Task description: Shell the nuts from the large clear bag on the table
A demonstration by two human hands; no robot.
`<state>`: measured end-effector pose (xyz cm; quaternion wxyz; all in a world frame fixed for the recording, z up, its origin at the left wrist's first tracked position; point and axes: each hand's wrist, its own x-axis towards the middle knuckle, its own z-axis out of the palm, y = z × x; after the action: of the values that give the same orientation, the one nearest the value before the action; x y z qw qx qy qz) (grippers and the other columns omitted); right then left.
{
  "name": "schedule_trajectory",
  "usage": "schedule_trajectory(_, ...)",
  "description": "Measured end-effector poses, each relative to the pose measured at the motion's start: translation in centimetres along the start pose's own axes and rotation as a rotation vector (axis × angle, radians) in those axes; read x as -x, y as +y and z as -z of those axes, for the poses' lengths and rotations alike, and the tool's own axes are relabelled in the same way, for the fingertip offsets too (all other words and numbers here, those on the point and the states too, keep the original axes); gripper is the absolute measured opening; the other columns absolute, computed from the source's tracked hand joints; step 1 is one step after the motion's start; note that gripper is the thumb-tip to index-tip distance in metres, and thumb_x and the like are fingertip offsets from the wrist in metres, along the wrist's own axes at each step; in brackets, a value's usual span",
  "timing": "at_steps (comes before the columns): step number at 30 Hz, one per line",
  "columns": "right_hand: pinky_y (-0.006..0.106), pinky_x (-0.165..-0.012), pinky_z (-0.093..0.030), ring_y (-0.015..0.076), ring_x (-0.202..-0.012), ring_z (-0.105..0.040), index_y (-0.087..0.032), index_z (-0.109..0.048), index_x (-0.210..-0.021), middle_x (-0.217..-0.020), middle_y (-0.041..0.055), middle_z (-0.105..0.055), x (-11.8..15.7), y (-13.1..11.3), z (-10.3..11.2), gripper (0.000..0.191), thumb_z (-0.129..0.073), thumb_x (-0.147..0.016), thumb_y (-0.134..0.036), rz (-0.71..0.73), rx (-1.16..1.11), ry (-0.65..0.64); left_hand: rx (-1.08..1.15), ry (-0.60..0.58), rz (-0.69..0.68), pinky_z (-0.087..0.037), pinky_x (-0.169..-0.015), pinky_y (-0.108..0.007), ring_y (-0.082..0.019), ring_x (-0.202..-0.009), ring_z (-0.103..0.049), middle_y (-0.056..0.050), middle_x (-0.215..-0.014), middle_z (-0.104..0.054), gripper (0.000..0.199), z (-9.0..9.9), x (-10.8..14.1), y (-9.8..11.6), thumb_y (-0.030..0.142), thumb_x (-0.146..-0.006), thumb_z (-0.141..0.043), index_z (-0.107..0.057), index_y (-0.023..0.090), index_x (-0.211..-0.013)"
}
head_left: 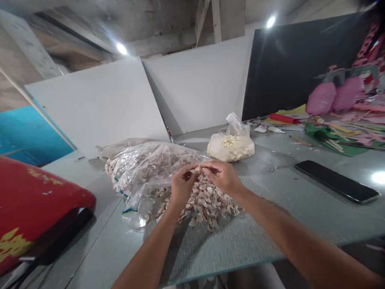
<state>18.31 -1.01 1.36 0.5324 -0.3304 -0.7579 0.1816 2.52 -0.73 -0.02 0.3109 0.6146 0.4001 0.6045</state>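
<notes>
Both hands meet over a heap of pale brown shell-like pieces (207,200) on the grey table. My left hand (183,182) and my right hand (222,176) pinch one small tan piece (197,169) between their fingertips. Its exact form is too small to make out. Behind and left of the hands lies a large clear plastic bag (150,160), filled with similar pieces, its open mouth toward the heap. A smaller clear bag of cream-coloured pieces (231,146) stands just beyond my right hand.
A black phone (337,181) lies on the table (300,216) at the right. Behind it are green paper (349,148), sticks, a red roll (284,118) and pink items. A red object (42,200) is at the left. White boards (99,108) stand behind.
</notes>
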Motion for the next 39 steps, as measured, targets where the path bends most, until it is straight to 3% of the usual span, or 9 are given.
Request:
schedule_trajectory(7, 0.022, -0.059, -0.041, 0.0142, -0.067, -0.059, -0.017, -0.070, -0.086, -0.077, 0.0042, -0.067, 0.0, 0.6, 0.1, 0.024, -0.049, -0.082, -0.030, 0.010, 0.081, -0.055, -0.181, -0.037, -0.195, -0.041, -0.051, -0.021, -0.009, -0.055, -0.053, -0.005, -0.083, -0.064, 0.025, 0.4, 0.1, 0.6, 0.032, -0.070, -0.067, -0.070, 0.018, -0.090)
schedule_trajectory(11, 0.021, -0.054, -0.036, 0.0119, -0.059, -0.052, -0.016, -0.068, -0.073, -0.065, 0.0014, -0.063, -0.1, 1.2, 0.3, 0.024, -0.048, -0.080, -0.027, -0.001, 0.101, -0.079, -0.191, -0.124, -0.209, -0.042, -0.055, -0.022, -0.011, -0.060, -0.054, -0.007, -0.087, -0.065, 0.022, 0.5, 0.1, 0.9, 0.031, -0.069, -0.068, -0.071, 0.020, -0.088)
schedule_trajectory(15, 0.020, -0.051, -0.033, 0.0106, -0.055, -0.048, -0.016, -0.065, -0.070, -0.062, 0.0000, -0.059, -0.2, 1.0, 0.5, 0.026, -0.046, -0.081, -0.030, -0.038, 0.090, -0.107, -0.184, -0.123, -0.211, -0.042, -0.056, -0.021, -0.012, -0.061, -0.053, -0.006, -0.086, -0.065, 0.022, 0.4, 0.1, 1.0, 0.031, -0.069, -0.068, -0.071, 0.020, -0.087)
schedule_trajectory(23, 0.021, -0.054, -0.037, 0.0128, -0.060, -0.054, -0.017, -0.069, -0.082, -0.071, 0.0030, -0.065, -0.3, 0.2, 0.6, 0.028, -0.047, -0.082, -0.034, -0.065, 0.046, -0.120, -0.214, -0.063, -0.077, -0.036, -0.051, -0.019, -0.009, -0.052, -0.046, 0.002, -0.055, -0.052, 0.027, 0.8, -0.2, 0.1, 0.033, -0.066, -0.070, -0.068, 0.017, -0.088)
schedule_trajectory(30, 0.020, -0.047, -0.028, 0.0092, -0.051, -0.039, -0.016, -0.058, -0.058, -0.052, -0.0012, -0.048, -0.2, 0.9, 0.4, 0.022, -0.046, -0.075, -0.023, -0.032, 0.143, -0.106, -0.180, -0.087, -0.103, -0.036, -0.051, -0.019, -0.009, -0.054, -0.047, 0.000, -0.062, -0.057, 0.023, 0.5, 0.0, 0.2, 0.031, -0.065, -0.071, -0.068, 0.017, -0.083)
schedule_trajectory(39, 0.020, -0.050, -0.032, 0.0097, -0.052, -0.043, -0.015, -0.061, -0.067, -0.056, -0.0008, -0.052, -0.1, 0.5, 0.3, 0.024, -0.045, -0.079, -0.029, -0.071, 0.107, -0.079, 0.055, -0.139, 0.059, -0.047, -0.058, -0.023, -0.011, -0.057, -0.056, 0.001, -0.061, -0.059, 0.035, 0.1, -0.1, -0.2, 0.034, -0.067, -0.069, -0.063, 0.015, -0.097)
